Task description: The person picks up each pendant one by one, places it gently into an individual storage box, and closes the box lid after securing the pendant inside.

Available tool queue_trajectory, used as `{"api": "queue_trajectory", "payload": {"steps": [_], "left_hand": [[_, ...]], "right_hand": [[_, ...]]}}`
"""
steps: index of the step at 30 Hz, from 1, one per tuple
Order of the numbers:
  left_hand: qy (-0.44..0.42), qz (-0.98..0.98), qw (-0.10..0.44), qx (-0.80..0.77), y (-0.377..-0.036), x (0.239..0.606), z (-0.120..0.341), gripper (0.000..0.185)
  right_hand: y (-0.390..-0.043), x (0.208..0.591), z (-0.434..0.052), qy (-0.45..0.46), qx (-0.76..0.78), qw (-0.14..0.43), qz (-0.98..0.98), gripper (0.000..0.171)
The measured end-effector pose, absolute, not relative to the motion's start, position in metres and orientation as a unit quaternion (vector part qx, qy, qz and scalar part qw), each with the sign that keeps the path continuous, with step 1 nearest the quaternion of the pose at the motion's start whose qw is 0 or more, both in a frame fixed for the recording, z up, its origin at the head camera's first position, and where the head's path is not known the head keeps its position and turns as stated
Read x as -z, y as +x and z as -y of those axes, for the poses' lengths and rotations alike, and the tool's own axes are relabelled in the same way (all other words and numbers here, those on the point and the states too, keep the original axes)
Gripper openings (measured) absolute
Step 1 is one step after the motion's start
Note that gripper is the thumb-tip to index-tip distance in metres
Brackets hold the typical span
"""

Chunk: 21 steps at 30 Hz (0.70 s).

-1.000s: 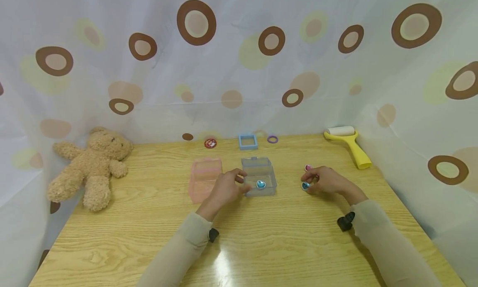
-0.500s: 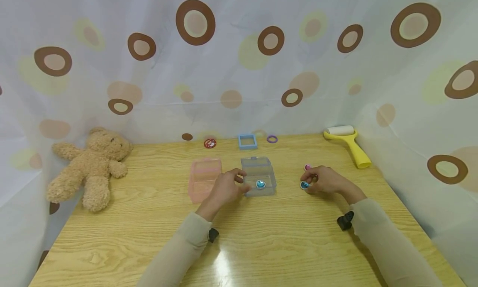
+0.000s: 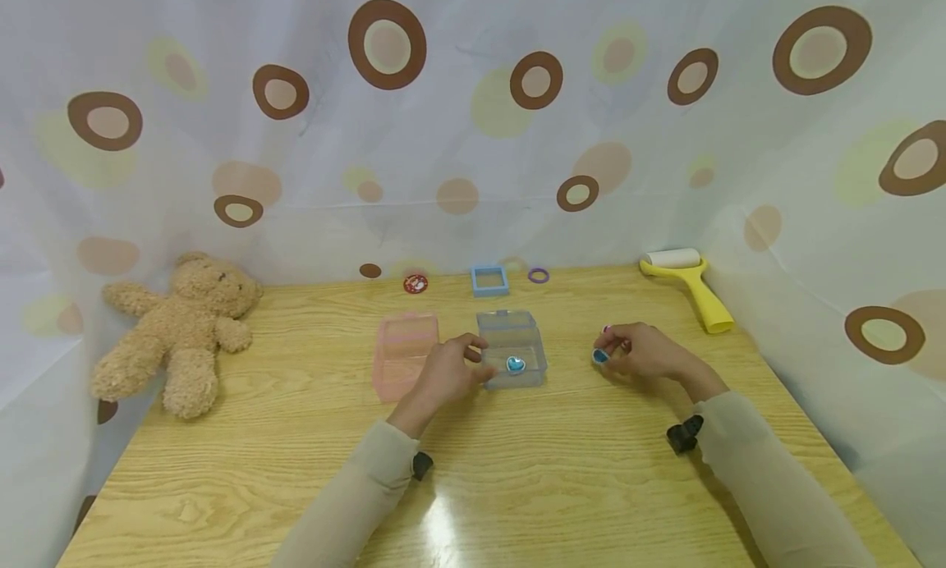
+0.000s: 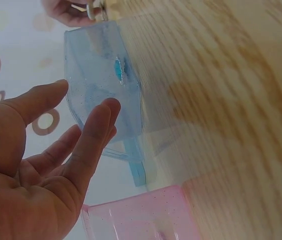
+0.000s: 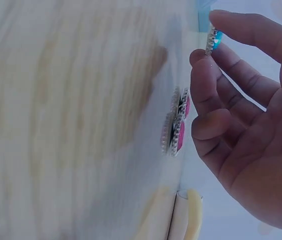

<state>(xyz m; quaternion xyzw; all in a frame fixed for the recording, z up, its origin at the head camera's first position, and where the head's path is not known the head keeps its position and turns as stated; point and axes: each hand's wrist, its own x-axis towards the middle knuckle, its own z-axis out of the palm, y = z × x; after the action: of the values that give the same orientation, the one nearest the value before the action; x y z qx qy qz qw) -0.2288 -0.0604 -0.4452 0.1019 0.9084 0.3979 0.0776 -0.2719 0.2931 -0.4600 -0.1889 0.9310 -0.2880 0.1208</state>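
Observation:
Between thumb and fingertip, my right hand [image 3: 645, 351] pinches a blue gem [image 3: 600, 356] with a beaded silver rim, raised off the table. Two pink gems [image 5: 180, 136] lie on the table beside that hand; in the head view the hand mostly covers them. My left hand [image 3: 449, 373] is at the left side of a clear bluish plastic box [image 3: 543, 363], its fingers relaxed and holding nothing. The box's lid is tipped back. Inside lies another blue gem [image 3: 516, 364], heart-shaped with a silver rim.
A clear pink box [image 3: 392, 371] stands left of the bluish one, partly behind my left hand. Along the back are a red disc [image 3: 415, 283], a light-blue square frame [image 3: 490, 292] and a purple ring [image 3: 539, 275]. A teddy bear [image 3: 185, 326] and a yellow-handled roller [image 3: 705, 301] lie at the sides.
My right hand has lifted the blue gem from the table and shifted it slightly left and up. The pink gems are more covered in the head view. My left hand stays put.

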Motion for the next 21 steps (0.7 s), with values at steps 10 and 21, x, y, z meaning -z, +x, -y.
{"api": "queue_trajectory", "payload": {"steps": [10,21], "left_hand": [[0.102,-0.909,0.073,-0.398,-0.23,0.446,0.06,0.043],[0.097,-0.908,0.076,-0.401,-0.228,0.444,0.06,0.042]], "right_hand": [[-0.274,0.448,-0.277,-0.177,0.306,0.112,-0.929,0.03],[-0.278,0.435,-0.253,-0.192,0.314,0.1,-0.925,0.03]]}}
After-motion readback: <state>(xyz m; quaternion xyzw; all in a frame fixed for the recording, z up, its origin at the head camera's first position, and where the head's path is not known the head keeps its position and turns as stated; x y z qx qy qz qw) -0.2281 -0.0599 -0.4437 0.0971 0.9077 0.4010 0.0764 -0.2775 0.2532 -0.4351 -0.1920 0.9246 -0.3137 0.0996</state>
